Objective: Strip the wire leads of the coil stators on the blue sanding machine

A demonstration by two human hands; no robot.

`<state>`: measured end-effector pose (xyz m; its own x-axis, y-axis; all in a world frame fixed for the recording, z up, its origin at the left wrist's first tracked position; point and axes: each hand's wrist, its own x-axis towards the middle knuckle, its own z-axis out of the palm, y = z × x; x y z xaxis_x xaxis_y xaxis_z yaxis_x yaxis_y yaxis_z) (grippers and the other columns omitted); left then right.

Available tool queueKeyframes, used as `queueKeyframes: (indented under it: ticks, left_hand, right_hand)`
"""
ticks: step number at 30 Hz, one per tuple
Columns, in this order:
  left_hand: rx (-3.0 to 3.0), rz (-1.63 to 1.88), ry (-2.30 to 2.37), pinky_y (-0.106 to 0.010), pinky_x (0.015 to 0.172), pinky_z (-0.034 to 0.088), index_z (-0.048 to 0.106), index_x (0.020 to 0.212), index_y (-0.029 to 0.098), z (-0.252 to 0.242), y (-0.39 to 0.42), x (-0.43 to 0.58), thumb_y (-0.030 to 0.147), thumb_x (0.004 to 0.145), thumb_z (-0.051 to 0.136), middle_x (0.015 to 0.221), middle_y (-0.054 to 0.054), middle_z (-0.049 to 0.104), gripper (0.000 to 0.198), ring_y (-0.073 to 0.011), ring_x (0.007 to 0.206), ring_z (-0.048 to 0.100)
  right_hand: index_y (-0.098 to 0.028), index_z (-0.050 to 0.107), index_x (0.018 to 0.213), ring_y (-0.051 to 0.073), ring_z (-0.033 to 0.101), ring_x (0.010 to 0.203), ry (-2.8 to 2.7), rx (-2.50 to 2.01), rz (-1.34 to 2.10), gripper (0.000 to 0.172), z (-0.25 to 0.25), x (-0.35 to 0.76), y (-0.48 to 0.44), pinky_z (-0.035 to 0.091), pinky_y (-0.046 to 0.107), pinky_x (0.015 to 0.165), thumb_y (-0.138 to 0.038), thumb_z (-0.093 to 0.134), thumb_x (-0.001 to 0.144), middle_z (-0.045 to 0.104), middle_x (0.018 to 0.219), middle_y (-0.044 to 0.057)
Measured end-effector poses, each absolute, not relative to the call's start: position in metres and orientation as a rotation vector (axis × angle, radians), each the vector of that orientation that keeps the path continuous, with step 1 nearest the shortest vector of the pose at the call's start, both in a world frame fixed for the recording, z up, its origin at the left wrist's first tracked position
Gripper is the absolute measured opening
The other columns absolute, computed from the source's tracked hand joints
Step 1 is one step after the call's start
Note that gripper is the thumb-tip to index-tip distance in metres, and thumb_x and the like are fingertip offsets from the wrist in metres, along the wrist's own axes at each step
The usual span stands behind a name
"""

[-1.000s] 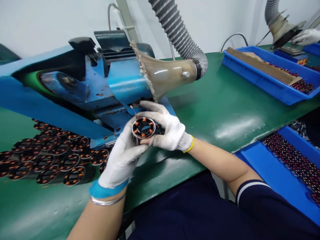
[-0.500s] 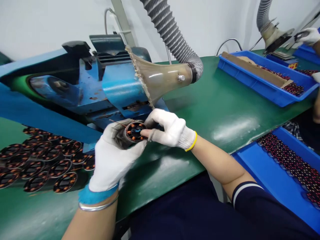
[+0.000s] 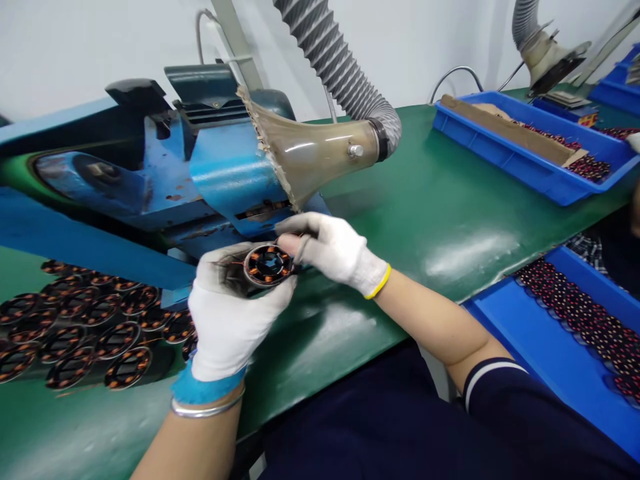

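Stator (image 3: 254, 264) held above worktop (image 3: 380, 227), in front of blue machine (image 3: 230, 167).
Left hand (image 3: 233, 310): fingers closed around the stator, coil end facing the camera. Right hand (image 3: 333, 250): fingers curled at its rim; whether they grip anything cannot be told. Other stators (image 3: 75, 327) sit grouped on the worktop, left of the hands.

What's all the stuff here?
Wound ring: 1, black and copper, in left hand
Similar rings: many, same colours, table's left
Machine: 1, blue, left
Hoods: 2, tan, at hose ends
Hoses: 2, grey, above hoods
Trays: at least 3, blue, right
Small parts: many, dark, in trays
Cardboard: 1, brown, back tray
Table: 1, green, beneath
Wall: 1, white, behind
Left hand: 1, white glove, around ring
Right hand: 1, white glove, beside ring
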<state>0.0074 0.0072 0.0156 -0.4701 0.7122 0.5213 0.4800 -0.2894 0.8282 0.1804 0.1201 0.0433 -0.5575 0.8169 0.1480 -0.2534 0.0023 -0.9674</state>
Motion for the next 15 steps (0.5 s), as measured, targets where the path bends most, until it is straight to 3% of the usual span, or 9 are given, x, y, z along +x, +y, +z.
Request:
queueKeyframes:
  ticks: [5,8,11,15]
  left_hand:
    - [1.565,1.815,1.790,-0.049,0.090,0.083,0.086,0.117,0.026,0.012,0.001,0.019,0.045,0.077,0.109,0.113,-0.008,0.095,0.050,-0.0326,0.100,0.094]
    - [1.512,1.895,1.834,-0.052,0.096,0.083,0.084,0.123,0.028,0.003,0.003,0.018,0.045,0.077,0.111,0.118,-0.007,0.093,0.057,-0.0330,0.104,0.094]
    - [1.438,1.987,1.817,-0.057,0.112,0.082,0.084,0.134,0.026,-0.004,0.012,0.017,0.047,0.078,0.112,0.130,-0.010,0.092,0.066,-0.0345,0.117,0.093]
    - [1.372,2.045,1.747,-0.061,0.118,0.080,0.086,0.135,0.020,-0.005,0.031,0.020,0.052,0.079,0.112,0.131,-0.014,0.092,0.070,-0.0347,0.121,0.092]
  right_hand:
    - [-0.021,0.085,0.091,0.019,0.077,0.087,-1.275,-0.614,1.778,0.044,0.043,0.176,0.118,0.072,0.032,0.089,-0.043,0.123,0.085,0.083,0.087,0.000]
    - [-0.022,0.081,0.090,0.015,0.074,0.082,-1.057,-0.782,1.652,0.044,0.042,0.177,0.126,0.074,0.032,0.094,-0.042,0.120,0.090,0.079,0.084,-0.003]
    - [-0.022,0.086,0.100,0.021,0.085,0.095,-1.216,-0.831,1.666,0.043,0.046,0.178,0.122,0.078,0.038,0.104,-0.039,0.122,0.085,0.086,0.094,-0.001]
    - [-0.022,0.091,0.121,0.032,0.093,0.124,-1.507,-0.772,1.690,0.065,0.046,0.172,0.104,0.079,0.047,0.121,-0.031,0.128,0.069,0.095,0.126,0.007]
